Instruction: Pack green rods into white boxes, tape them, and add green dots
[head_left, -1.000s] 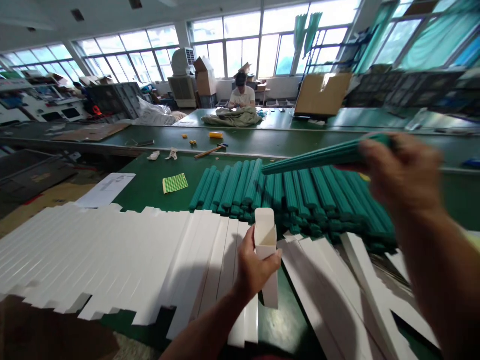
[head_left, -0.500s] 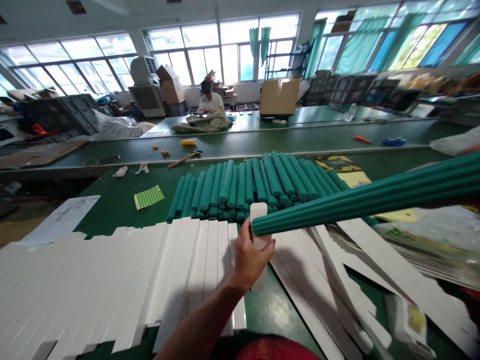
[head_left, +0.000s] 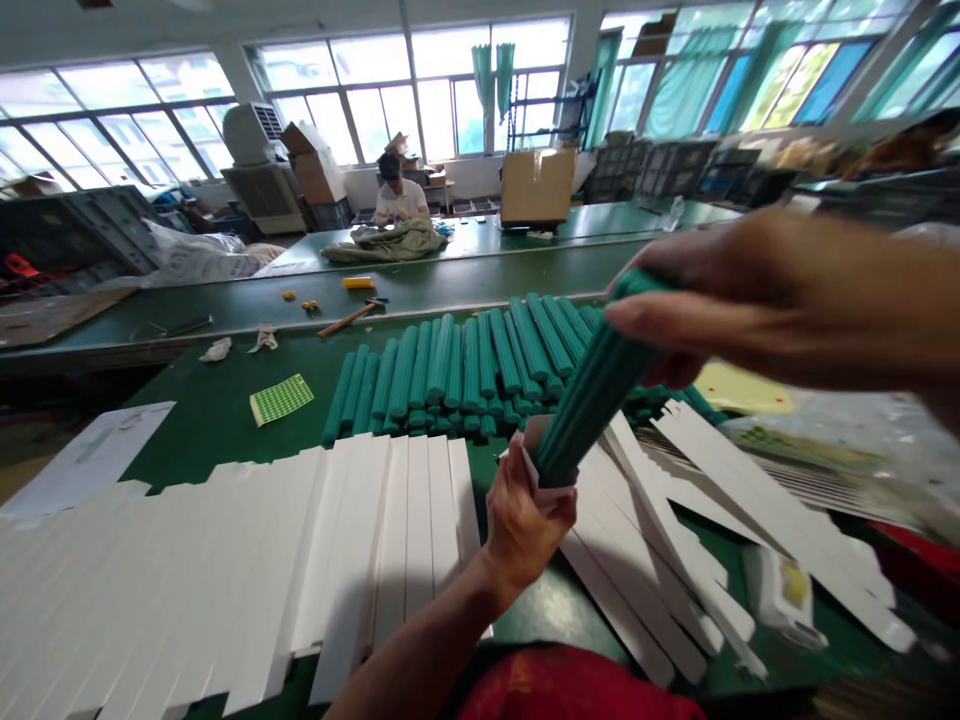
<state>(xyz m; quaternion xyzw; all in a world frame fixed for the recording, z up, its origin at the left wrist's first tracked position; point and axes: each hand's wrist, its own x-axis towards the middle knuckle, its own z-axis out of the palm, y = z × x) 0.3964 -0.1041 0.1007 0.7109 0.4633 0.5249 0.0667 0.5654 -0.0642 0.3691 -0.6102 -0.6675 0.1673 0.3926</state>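
My left hand is closed around a narrow white cardboard box, its open end tilted up. Into that opening runs the lower end of a green ribbed rod bundle. My right hand, slightly blurred, grips the bundle's upper end. Behind them, several more green rod bundles lie stacked in a pile on the table. To the left, flat white boxes lie side by side in a row; more white boxes lie loosely at the right.
A green sticker sheet and a paper sheet lie at the left. A hammer rests farther back. At the right are a white tape dispenser and plastic bags. A person sits at the far table.
The green bundle has swung from nearly level to steep, and its lower end has entered the white box. My right hand has come into view at its top. The box is now tilted.
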